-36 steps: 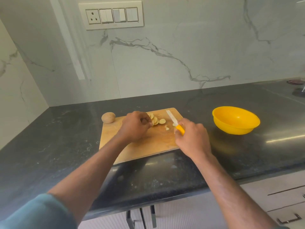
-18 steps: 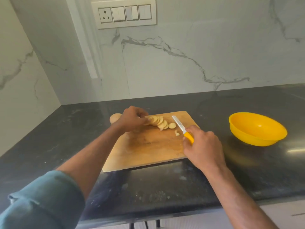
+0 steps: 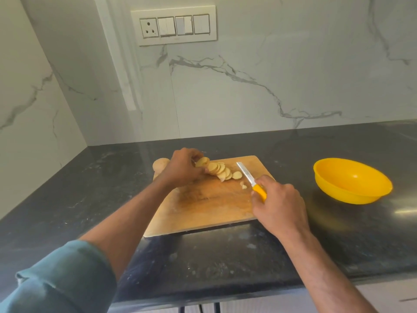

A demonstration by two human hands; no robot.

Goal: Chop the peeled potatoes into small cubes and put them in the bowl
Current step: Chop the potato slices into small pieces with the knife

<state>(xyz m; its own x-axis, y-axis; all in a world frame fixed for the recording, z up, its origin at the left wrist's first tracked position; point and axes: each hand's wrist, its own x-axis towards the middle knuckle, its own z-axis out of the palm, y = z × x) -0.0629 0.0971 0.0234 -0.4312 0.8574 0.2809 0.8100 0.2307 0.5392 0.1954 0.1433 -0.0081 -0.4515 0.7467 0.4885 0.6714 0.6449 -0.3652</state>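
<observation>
A wooden cutting board lies on the dark counter. A fanned row of pale potato slices sits at its far side. My left hand grips the left end of that row, fingers curled round the slices. My right hand grips the yellow handle of a small knife, whose blade points away toward the slices and hovers just right of them. A few small cut bits lie near the blade. A whole potato sits at the board's far left corner, partly behind my left hand. The yellow bowl stands to the right, holding nothing visible.
The black stone counter runs to a marble wall behind and at the left. A switch panel is mounted on the wall. The counter's front edge is near me, with drawer fronts below at the right.
The view has shifted left and closer. My left hand has spread the slices into a longer fanned row. The knife stays in my right hand, just right of the slices.
</observation>
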